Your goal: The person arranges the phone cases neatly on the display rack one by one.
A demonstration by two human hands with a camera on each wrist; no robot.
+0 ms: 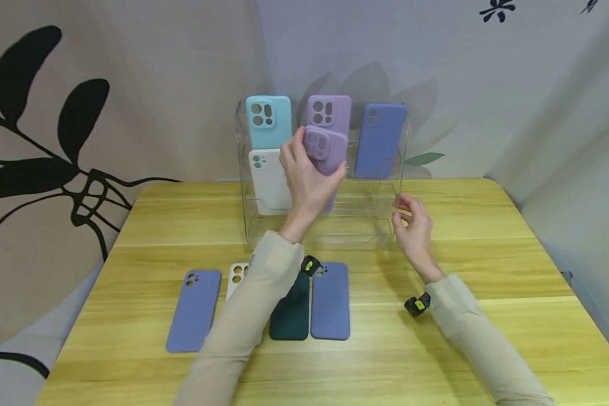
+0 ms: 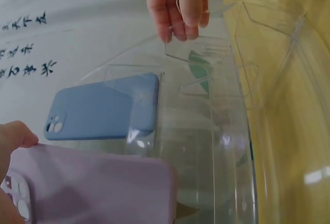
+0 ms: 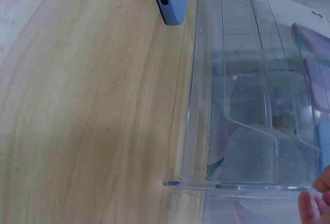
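Note:
My left hand grips a light purple phone case by its edges, holding it upright before the middle of a clear acrylic display rack. In the left wrist view the same purple case fills the lower left. My right hand pinches the rack's right side edge, its fingertips showing at that edge in the right wrist view. On the back tier stand a turquoise case, another light purple case and a blue-violet case. A white case leans in front of the turquoise one.
On the wooden table, in front of the rack, lie a blue-violet case, a white case partly under the left sleeve, a dark green case and a second blue-violet case. A patterned cloth hangs behind.

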